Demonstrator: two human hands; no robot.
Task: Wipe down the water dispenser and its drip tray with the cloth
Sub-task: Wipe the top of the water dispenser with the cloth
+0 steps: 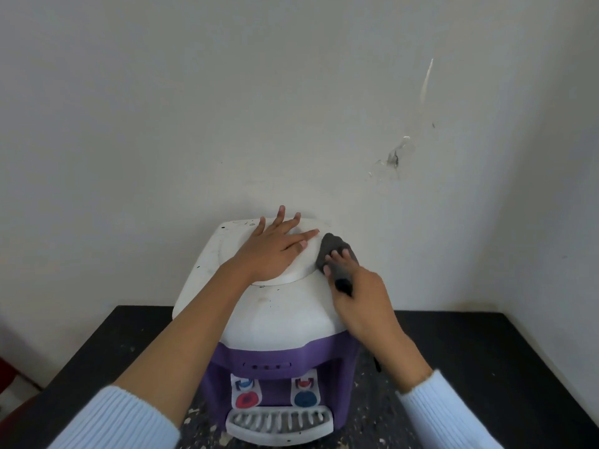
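A small water dispenser (pixel 275 319) with a white top and purple body stands on a dark counter against the wall. Its white slotted drip tray (pixel 279 422) juts out at the bottom front, under a red and a blue tap button. My left hand (pixel 275 246) lies flat with spread fingers on the round white lid. My right hand (pixel 359 296) grips a dark grey cloth (pixel 332 251), bunched up and pressed against the lid's right edge on the top of the dispenser. Part of the cloth is hidden under my fingers.
The dark speckled counter (pixel 486 351) extends on both sides of the dispenser. A white wall (pixel 291 108) rises right behind it, with chipped paint at the right. A red object (pixel 6 367) shows at the far left edge.
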